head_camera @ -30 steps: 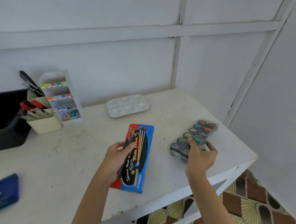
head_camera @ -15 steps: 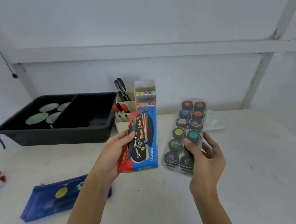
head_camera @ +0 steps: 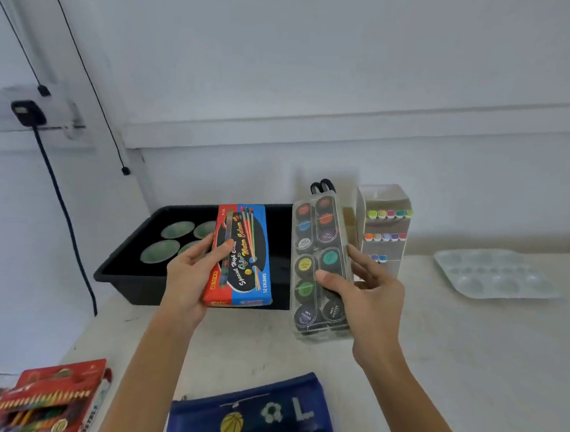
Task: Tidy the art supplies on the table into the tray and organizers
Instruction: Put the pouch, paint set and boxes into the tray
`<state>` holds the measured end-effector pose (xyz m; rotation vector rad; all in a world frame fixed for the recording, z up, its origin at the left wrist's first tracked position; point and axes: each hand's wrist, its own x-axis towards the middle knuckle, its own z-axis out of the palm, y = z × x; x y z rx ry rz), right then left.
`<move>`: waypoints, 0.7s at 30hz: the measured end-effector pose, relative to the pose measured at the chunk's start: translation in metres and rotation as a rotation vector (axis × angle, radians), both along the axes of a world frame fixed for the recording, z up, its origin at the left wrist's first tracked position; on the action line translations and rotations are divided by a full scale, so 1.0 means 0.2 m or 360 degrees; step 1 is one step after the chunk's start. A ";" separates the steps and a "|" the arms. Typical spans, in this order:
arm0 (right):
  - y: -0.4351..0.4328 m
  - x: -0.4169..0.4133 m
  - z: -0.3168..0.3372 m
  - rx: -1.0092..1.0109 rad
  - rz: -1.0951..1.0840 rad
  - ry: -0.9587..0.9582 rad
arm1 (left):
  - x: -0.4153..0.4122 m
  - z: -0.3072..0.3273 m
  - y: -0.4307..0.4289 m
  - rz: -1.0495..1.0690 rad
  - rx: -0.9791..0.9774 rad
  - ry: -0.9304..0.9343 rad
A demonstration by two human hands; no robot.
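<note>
My left hand (head_camera: 188,281) grips a red and blue water colour box (head_camera: 242,256), held upright over the near right part of the black tray (head_camera: 120,266). My right hand (head_camera: 369,296) holds a clear pack of poster paint pots (head_camera: 317,264), thumb on its front, just right of the tray. Several round green discs (head_camera: 176,231) lie in the tray's left half. Behind the paint pack stands the white marker organizer (head_camera: 384,235) with rows of coloured markers; scissor handles (head_camera: 322,186) stick up above the pack.
A white paint palette (head_camera: 493,273) lies on the table at the right. A blue zip pouch (head_camera: 251,414) sits at the near edge and a red crayon box (head_camera: 48,401) at the near left. A black cable (head_camera: 63,215) hangs down the left wall.
Both hands lifted their boxes off the table's right end and carried them left to the black tray. My view swung left with them, bringing the pouch and crayon box closer.
</note>
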<state>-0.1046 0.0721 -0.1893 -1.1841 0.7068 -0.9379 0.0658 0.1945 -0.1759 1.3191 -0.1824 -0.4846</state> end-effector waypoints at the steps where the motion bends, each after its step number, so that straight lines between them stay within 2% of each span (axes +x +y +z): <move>1: 0.00 0.06 0.00 -0.0026 0.0025 0.0035 | 0.06 -0.01 0.00 0.0000 0.0027 -0.0009; 10: -0.15 0.57 0.00 -0.0477 -0.0004 0.0442 | 0.43 -0.08 -0.13 0.0028 0.0286 -0.0211; 18: -0.27 0.90 -0.15 -0.0802 0.0014 0.0965 | 0.60 -0.28 -0.42 -0.0099 0.0776 -0.0853; 21: -0.26 0.92 -0.21 -0.0835 0.0070 0.1167 | 0.65 -0.41 -0.49 -0.0120 0.0952 -0.0908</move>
